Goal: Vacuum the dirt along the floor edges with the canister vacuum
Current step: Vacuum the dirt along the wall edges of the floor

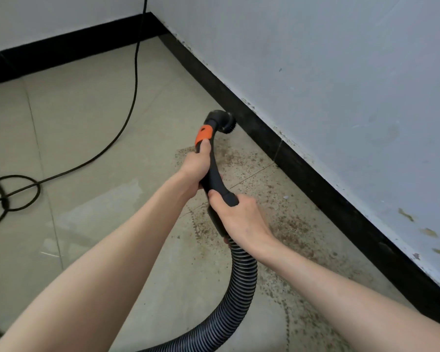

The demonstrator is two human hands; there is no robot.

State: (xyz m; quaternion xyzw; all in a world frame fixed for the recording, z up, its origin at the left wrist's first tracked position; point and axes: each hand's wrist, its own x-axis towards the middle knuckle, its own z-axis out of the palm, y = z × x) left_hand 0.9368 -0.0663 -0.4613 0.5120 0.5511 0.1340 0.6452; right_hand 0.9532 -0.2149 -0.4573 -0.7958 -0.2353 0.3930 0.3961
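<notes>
Mid-pass along the edge, the left hand [196,166] and right hand [239,214] each wrap a closed grip round the vacuum handle [215,171], brush head [222,120] touching the black skirting [302,168] at twelve o'clock; next it likely sweeps toward five o'clock through the dirt [290,224] on the tiled floor [87,123].
</notes>
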